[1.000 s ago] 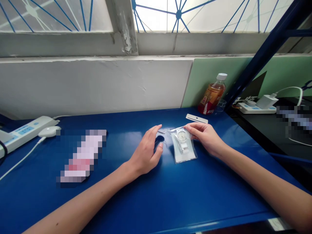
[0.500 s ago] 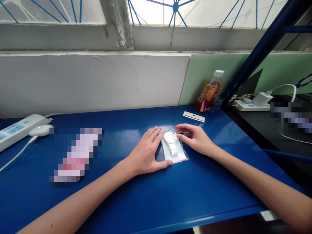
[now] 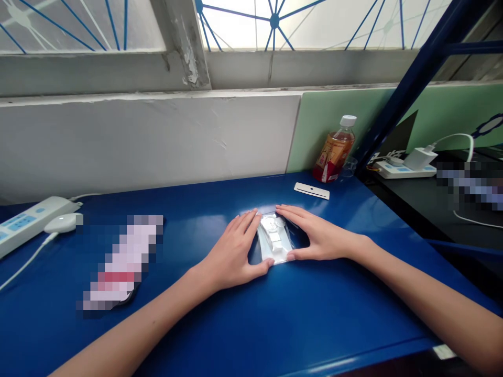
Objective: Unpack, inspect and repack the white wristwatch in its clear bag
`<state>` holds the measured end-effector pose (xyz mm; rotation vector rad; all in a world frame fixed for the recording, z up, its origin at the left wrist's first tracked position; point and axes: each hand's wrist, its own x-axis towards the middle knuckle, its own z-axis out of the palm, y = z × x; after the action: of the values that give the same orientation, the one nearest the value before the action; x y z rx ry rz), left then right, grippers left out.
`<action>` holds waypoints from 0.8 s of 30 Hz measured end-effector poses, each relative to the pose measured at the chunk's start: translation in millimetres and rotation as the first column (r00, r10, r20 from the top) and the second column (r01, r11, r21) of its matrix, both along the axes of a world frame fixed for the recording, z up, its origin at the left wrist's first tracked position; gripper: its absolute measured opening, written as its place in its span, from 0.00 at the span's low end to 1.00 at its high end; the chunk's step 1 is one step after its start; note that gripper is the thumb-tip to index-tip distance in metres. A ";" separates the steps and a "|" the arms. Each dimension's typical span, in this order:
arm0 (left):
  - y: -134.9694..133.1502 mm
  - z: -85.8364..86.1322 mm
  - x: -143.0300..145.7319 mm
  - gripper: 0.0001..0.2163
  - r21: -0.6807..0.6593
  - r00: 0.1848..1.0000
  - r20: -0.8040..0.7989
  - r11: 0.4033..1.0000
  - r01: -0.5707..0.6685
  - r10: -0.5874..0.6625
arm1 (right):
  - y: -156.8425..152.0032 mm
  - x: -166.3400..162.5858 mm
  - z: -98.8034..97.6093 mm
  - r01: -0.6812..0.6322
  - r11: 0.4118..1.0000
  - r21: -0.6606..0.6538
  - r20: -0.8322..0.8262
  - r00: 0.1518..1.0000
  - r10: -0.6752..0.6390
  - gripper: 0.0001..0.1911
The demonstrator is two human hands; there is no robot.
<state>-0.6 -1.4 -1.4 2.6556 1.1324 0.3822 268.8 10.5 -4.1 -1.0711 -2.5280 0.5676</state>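
Note:
A small clear plastic bag (image 3: 277, 253) lies flat on the blue table, with a white coiled item (image 3: 274, 225) inside that I cannot name for certain. My left hand (image 3: 237, 250) rests along the bag's left edge, fingers stretched and thumb apart at its near corner. On the opposite side, my right hand (image 3: 314, 234) has its fingers extended at the far right corner and its thumb at the near right corner. Both hands touch the bag's edges without closing around it.
A phone-like item (image 3: 126, 262), blurred out, lies at the left near a white power strip (image 3: 35, 220) with a charger and cable. Behind my right hand are a flat white strip (image 3: 312, 190) and a bottle (image 3: 335, 152). A blue metal post (image 3: 393, 110) rises at the right.
My right hand has gone from pinched fingers at the bag's top right to stretched fingers along its right side, thumb lowered to the near corner. My left hand stays by the left edge.

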 end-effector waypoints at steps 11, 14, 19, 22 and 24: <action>1.0 -0.4 -5.0 0.46 -0.030 0.999 0.034 0.999 -0.019 0.020 | -1.6 -1.3 -0.5 -0.017 1.000 0.017 0.052 0.999 0.016 0.54; 0.5 0.2 -3.6 0.45 -0.039 1.000 0.010 0.999 -0.026 0.026 | -0.9 0.2 -0.4 -0.023 1.000 0.006 0.061 0.998 0.023 0.54; 0.8 -0.6 -3.5 0.42 -0.025 0.999 0.039 1.000 -0.014 0.015 | 0.0 2.2 -1.5 -0.018 1.000 0.022 0.032 0.999 0.017 0.54; 0.7 -1.5 -3.7 0.42 -0.026 0.999 0.041 1.000 -0.016 0.017 | -0.8 0.8 -0.7 -0.011 1.000 0.022 0.031 0.999 0.010 0.54; 0.4 -1.2 -3.2 0.42 -0.025 0.999 0.036 1.000 -0.019 0.020 | -1.6 -0.6 0.5 -0.007 1.000 0.016 0.042 0.999 0.006 0.54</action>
<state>-3.8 -1.0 -2.6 2.6077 1.1454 0.4150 268.2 8.9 -3.5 -1.0800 -2.5684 0.5307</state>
